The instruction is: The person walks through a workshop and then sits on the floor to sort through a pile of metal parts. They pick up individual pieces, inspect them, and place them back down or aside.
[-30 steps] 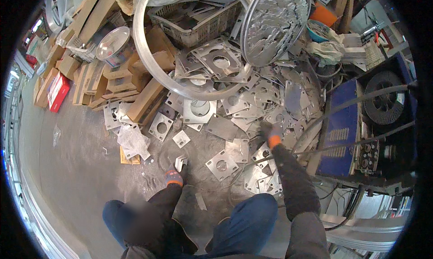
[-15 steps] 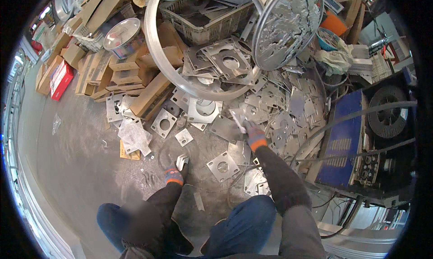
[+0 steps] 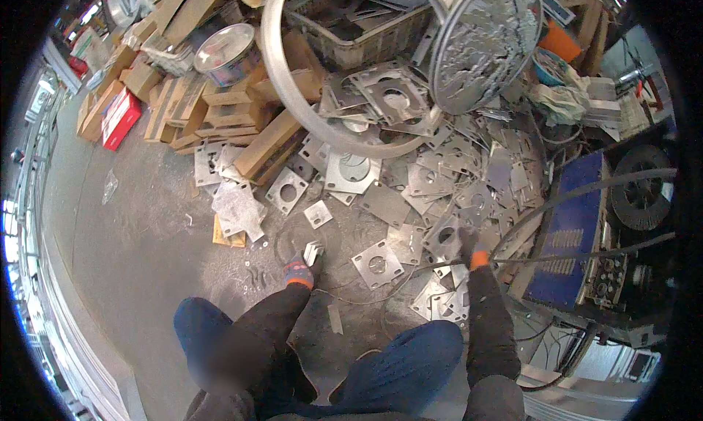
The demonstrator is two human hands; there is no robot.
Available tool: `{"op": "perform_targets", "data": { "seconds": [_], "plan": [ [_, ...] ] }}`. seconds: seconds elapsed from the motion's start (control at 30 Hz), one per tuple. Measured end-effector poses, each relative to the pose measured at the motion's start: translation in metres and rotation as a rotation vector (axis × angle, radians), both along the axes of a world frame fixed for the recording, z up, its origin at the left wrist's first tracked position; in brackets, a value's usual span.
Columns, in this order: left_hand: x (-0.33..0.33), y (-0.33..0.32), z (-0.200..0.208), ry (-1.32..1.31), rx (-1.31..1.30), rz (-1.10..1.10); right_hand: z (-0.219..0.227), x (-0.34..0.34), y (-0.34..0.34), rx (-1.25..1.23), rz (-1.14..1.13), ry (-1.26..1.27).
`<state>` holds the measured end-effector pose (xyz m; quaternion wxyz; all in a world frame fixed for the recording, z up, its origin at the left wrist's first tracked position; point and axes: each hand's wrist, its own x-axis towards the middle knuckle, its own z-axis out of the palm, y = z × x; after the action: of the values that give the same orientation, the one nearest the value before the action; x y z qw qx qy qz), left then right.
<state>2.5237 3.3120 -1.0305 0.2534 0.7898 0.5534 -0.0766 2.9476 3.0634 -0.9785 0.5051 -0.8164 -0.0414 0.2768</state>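
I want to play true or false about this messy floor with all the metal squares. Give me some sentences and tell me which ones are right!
1. The left hand wears a glove and holds a small pale metal piece. True.
2. The right hand is up on the red box. False: it is down among the square metal plates on the floor, far from the red box.
3. Many of the metal plates have a round hole in the middle. True.
4. The big metal ring lies flat on bare floor far from the plates. False: it rests over the heap of plates and wooden blocks.
5. A blue machine stands on the person's right. True.
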Motion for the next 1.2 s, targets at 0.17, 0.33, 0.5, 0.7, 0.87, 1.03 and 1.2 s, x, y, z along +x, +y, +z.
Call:
{"op": "perform_targets", "data": {
  "seconds": [0.17, 0.33, 0.5, 0.7, 0.87, 1.03, 1.2],
  "plan": [
    [0.002, -0.006, 0.000, -0.049, -0.062, 0.092, -0.023, 0.046, 0.011, 0.444, 0.121, -0.528],
    [0.005, -0.009, 0.010, -0.126, -0.079, 0.094, -0.037, -0.018, 0.115, -0.112, 0.632, -0.394],
    [0.007, -0.007, 0.016, -0.191, -0.085, 0.093, -0.049, -0.110, 0.249, -0.336, 1.015, -0.981],
    [0.006, -0.002, 0.033, -0.066, -0.083, 0.042, -0.043, -0.171, 0.280, -0.724, 1.150, -1.080],
    [0.006, -0.001, 0.030, -0.050, -0.191, 0.024, -0.011, -0.173, 0.196, -0.485, 1.247, -0.907],
    [0.001, 0.002, 0.010, 0.023, -0.223, -0.026, 0.036, -0.145, 0.144, 0.214, 0.408, 0.184],
    [-0.005, 0.022, 0.008, -0.193, -0.105, 0.061, 0.060, -0.173, 0.113, 0.395, 0.268, 0.634]
  ]
}}
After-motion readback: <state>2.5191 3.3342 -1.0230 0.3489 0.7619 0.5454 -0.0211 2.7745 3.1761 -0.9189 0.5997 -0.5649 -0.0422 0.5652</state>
